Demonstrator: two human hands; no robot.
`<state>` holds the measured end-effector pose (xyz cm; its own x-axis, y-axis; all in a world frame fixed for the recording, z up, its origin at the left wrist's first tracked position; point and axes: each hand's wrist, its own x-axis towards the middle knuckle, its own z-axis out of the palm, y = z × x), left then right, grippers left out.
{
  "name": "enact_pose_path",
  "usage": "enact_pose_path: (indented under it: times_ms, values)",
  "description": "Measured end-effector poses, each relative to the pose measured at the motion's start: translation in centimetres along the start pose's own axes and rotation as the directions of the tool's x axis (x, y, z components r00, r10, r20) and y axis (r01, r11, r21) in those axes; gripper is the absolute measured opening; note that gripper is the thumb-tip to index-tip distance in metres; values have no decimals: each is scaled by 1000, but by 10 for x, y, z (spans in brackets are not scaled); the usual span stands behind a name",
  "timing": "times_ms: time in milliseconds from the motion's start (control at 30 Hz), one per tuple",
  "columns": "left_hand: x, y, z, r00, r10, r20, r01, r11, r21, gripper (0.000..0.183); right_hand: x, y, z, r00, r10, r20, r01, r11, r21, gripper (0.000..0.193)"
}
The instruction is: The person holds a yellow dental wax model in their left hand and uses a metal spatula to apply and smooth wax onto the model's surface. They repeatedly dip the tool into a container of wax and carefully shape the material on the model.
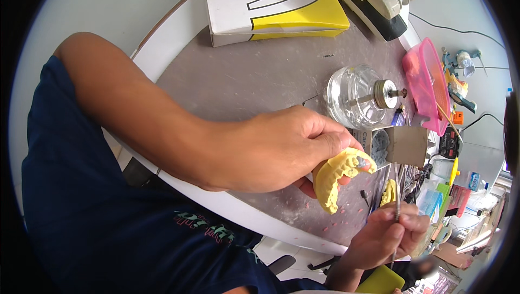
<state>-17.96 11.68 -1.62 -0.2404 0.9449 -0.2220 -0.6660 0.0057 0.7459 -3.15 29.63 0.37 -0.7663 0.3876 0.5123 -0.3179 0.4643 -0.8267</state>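
My left hand (292, 142) reaches in from the left, with fingers and thumb closed on a yellow dental cast (329, 183). It is a curved arch of teeth, and a small grey patch shows on the teeth near my fingertips. At the lower right my right hand (384, 234) pinches a thin metal dental instrument (397, 194). The instrument's upper end stands apart from the cast, close to an open small box (409, 145) with dark grey material in it. Another yellow cast (388, 192) lies behind the instrument.
Beyond my left hand stands a glass spirit lamp (352, 99) with a metal cap. A white and yellow box (276, 10) lies at the far edge of the brown tabletop (244, 77). At right are a pink basket (425, 85), several tools and an articulator (460, 85). Pink crumbs dot the near tabletop.
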Motion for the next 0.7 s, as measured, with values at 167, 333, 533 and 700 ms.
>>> enact_pose_path:
  times_ms: [167, 333, 533, 700]
  values:
    - [1, -1, 0, 1000, 9, 1, -9, 1000, -15, 41, -8, 9, -5, 991, -35, 127, 43, 997, -60, 22]
    - [2, 2, -1, 999, 10, 30, -10, 1000, 9, 44, -5, 12, -13, 967, -61, 247, 86, 992, -95, 19]
    - [4, -3, 0, 999, 44, -21, -43, 999, 21, 38, -6, 13, -12, 967, -62, 248, 83, 994, -74, 18]
    - [4, -4, -1, 999, 48, -23, -48, 999, 19, 38, -6, 13, -11, 967, -55, 249, 77, 994, -76, 18]
